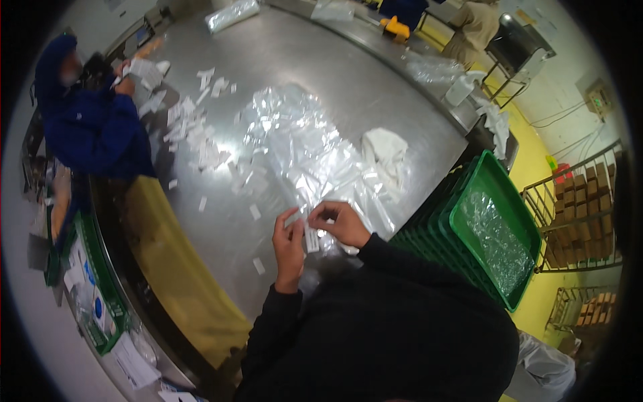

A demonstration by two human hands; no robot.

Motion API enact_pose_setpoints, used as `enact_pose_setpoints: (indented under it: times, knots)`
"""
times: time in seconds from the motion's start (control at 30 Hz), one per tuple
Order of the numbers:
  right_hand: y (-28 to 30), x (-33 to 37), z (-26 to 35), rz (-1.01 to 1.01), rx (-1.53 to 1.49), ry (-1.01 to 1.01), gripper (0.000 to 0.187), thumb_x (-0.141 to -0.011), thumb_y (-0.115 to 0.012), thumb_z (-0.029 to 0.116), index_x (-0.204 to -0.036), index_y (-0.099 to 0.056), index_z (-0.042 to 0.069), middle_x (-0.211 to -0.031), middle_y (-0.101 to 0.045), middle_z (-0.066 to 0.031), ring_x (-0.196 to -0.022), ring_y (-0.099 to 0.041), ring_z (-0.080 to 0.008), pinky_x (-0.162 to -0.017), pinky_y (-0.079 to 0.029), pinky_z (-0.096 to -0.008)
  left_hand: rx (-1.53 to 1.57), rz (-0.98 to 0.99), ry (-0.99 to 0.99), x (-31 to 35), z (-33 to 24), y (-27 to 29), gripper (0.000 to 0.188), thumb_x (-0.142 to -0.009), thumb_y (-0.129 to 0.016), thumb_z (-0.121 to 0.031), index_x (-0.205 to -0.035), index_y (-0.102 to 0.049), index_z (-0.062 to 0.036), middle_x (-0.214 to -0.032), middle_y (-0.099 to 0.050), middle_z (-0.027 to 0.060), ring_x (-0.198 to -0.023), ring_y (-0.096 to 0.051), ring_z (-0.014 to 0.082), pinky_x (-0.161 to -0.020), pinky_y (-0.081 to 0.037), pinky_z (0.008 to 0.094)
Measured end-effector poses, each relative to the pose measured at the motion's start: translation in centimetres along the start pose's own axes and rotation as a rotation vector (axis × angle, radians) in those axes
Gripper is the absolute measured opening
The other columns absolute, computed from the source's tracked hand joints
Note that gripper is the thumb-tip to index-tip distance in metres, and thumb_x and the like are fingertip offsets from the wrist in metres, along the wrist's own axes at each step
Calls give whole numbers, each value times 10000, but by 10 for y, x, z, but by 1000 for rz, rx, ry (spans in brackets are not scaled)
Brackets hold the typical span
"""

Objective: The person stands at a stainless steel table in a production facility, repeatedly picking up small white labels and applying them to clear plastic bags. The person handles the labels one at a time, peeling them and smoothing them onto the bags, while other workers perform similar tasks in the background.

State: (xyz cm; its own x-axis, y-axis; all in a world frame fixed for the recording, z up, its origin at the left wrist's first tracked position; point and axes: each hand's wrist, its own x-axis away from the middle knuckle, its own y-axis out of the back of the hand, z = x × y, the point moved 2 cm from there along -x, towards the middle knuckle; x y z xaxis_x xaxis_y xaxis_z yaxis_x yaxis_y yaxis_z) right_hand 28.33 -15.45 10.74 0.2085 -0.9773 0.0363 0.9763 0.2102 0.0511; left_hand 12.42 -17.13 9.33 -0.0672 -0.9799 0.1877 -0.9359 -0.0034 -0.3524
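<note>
My left hand (288, 246) is held over the near edge of the pile of clear plastic bags (301, 144), its thumb and fingers apart and nothing visible between them. Just to its right, my right hand (341, 224) is pinched at the upper end of a small white printed label (312, 240). The label lies between the two hands, over clear plastic; whether it is stuck to the plastic I cannot tell. More loose white labels (201, 137) are scattered on the steel table (268, 40), left of the bags.
A crumpled white cloth (385, 151) lies right of the bags. Stacked green trays (462, 218) stand at the table's right side, the top one holding clear plastic. Across the left side, a person in blue (97, 134) handles white papers. A plastic roll (231, 15) lies far off.
</note>
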Motion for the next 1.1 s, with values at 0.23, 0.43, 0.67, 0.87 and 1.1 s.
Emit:
enact_pose_setpoints:
  times: [0.23, 0.43, 0.67, 0.87, 1.1]
  knots:
    - [5, 13, 5, 1, -96, 13, 151, -839, -702, 40, -977, -690, -18, -981, -668, -99, -764, -662, -145, -698, -530, -274, -103, 61, -144, 30, -17, -23, 554, -877, -576, 102, -1378, -368, -9, -952, -670, 130, -911, -660, 161, -836, -507, 270]
    - [13, 21, 13, 50, 56, 98, 160, -819, -743, 82, -969, -725, 29, -1035, -626, -82, -846, -647, -158, -744, -512, -291, -369, 116, -263, 30, -13, -20, 545, -871, -578, 100, -1374, -387, 12, -960, -668, 117, -884, -663, 163, -816, -513, 271]
    - [21, 34, -22, 146, 23, 29, 118, -810, -743, 51, -927, -754, 52, -969, -626, -70, -897, -601, -166, -820, -461, -288, -401, 284, -102, 33, 4, -10, 550, -862, -571, 110, -1373, -380, 40, -960, -661, 110, -890, -667, 173, -819, -513, 273]
    - [17, 53, -41, 128, 143, 21, 108, -814, -737, 78, -907, -722, 26, -815, -609, -73, -766, -602, -173, -700, -467, -299, -297, 360, 148, 42, 15, -2, 570, -861, -575, 106, -1384, -382, -8, -946, -661, 116, -848, -669, 169, -769, -509, 259]
    - [12, 52, -31, 179, 251, 91, 117, -820, -722, 83, -911, -712, 10, -821, -637, -105, -730, -609, -216, -668, -471, -324, -438, 297, 121, 42, 14, -6, 547, -865, -589, 89, -1367, -392, -2, -857, -667, 105, -795, -673, 166, -704, -512, 243]
